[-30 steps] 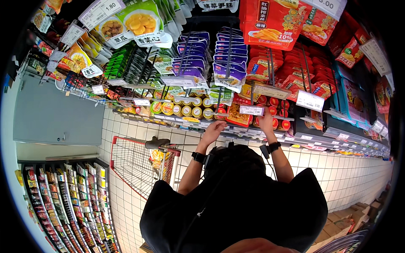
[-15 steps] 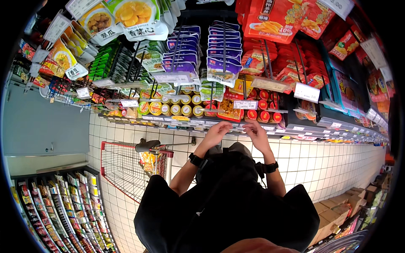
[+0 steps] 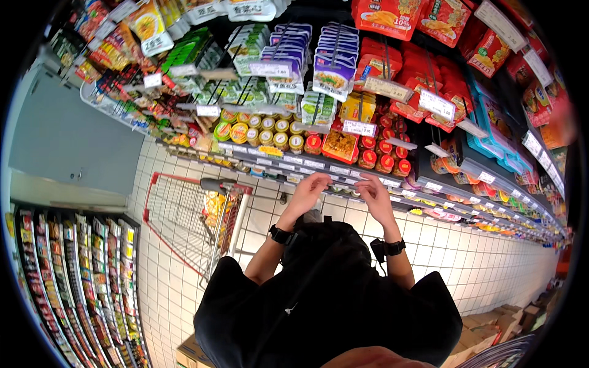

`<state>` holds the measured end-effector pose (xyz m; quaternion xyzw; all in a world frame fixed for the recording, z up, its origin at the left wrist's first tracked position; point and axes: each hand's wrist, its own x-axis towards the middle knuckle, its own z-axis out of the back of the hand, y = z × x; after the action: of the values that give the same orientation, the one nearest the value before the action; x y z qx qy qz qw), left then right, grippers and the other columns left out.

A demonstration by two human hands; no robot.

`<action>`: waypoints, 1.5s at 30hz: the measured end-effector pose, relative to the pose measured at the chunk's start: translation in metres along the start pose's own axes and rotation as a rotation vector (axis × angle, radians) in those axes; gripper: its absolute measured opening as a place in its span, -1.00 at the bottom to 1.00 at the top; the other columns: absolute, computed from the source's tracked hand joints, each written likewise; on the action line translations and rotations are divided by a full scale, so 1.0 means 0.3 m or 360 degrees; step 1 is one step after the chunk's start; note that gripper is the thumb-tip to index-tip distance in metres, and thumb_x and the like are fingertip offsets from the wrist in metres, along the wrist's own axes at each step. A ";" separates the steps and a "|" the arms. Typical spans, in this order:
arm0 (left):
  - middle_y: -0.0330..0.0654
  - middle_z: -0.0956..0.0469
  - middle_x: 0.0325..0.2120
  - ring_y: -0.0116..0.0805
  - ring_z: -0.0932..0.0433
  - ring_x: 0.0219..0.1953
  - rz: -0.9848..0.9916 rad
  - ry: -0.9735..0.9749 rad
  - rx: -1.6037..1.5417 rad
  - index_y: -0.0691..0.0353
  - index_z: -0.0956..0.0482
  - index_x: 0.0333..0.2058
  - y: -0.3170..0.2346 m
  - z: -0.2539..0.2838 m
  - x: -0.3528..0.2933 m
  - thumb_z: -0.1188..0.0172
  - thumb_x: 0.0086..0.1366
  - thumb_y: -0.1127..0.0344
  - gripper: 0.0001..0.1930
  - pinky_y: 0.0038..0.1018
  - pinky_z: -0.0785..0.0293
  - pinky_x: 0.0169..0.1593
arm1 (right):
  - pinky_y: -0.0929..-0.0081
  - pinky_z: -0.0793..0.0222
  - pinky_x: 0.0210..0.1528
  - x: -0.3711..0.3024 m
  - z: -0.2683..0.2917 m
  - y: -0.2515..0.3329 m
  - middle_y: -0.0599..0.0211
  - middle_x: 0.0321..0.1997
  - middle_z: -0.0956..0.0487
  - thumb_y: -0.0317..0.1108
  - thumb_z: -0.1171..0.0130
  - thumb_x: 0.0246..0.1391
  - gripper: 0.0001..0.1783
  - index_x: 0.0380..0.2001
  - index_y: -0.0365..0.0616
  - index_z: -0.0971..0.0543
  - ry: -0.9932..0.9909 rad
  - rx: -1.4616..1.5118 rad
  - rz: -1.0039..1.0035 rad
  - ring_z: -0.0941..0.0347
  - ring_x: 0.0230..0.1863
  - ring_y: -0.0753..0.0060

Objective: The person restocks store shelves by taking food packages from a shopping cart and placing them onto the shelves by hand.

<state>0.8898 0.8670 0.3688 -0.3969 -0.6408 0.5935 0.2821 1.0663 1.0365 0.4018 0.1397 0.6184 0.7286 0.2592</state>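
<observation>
Just short of the shelf edge (image 3: 316,164), the left hand (image 3: 311,191) and right hand (image 3: 373,194) hover apart, fingers loosely curled, apparently empty. Ahead, between them, stands the red packet (image 3: 340,146); red-lidded jars (image 3: 384,163) sit ahead of the right. This looks like a pause; grasping either would call for a forward reach and wider fingers.

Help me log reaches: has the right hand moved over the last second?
Yes: the right hand has drawn back from the white price tag by the red food pack, toward the person's body.
</observation>
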 end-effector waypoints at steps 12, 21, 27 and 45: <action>-0.26 -0.59 -0.17 -0.49 -0.56 -0.15 0.0101 -0.0775 0.0069 0.25 -0.55 -0.03 0.077 -0.151 -0.684 -0.02 0.38 0.38 -0.75 -0.56 -0.39 -0.07 | 0.55 -0.39 -0.11 -0.393 -0.110 -0.006 0.28 -0.02 -0.58 -0.47 -0.06 0.23 -0.56 0.18 -0.13 -0.34 0.0526 0.0409 0.0022 -0.53 -0.13 0.49; -0.25 -0.57 -0.15 -0.46 -0.56 -0.17 0.0011 -0.0913 0.0007 0.29 -0.52 -0.06 0.058 -0.216 -0.955 -0.01 0.41 0.36 -0.78 -0.52 -0.41 -0.06 | 0.54 -0.38 -0.11 -0.605 -0.187 0.040 0.19 -0.01 -0.57 -0.46 -0.04 0.23 -0.54 0.20 -0.20 -0.32 0.0779 0.0391 0.0058 -0.53 -0.15 0.45; -0.26 -0.57 -0.17 -0.44 -0.57 -0.22 -0.0077 -0.0996 0.0064 0.27 -0.51 -0.08 0.037 -0.201 -1.024 -0.02 0.41 0.37 -0.81 -0.52 -0.45 -0.12 | 0.53 -0.39 -0.11 -0.648 -0.234 0.043 0.16 -0.01 -0.56 -0.41 -0.07 0.24 -0.52 0.20 -0.21 -0.31 0.0864 0.0450 0.0076 -0.53 -0.15 0.44; -0.26 -0.62 -0.23 -0.45 -0.57 -0.20 -0.0012 -0.1710 -0.0006 0.30 -0.56 -0.10 0.065 0.114 -1.744 -0.03 0.41 0.33 -0.78 -0.50 -0.45 -0.06 | 0.58 -0.37 -0.11 -0.843 -1.037 0.231 0.21 -0.08 -0.58 -0.45 -0.08 0.22 -0.53 0.19 -0.23 -0.31 0.1733 0.0360 0.0084 -0.51 -0.13 0.50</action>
<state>1.1397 0.4068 0.4022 -0.0356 -0.6974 0.7108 -0.0843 1.0979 0.6324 0.4379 -0.2146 0.7337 0.6310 -0.1326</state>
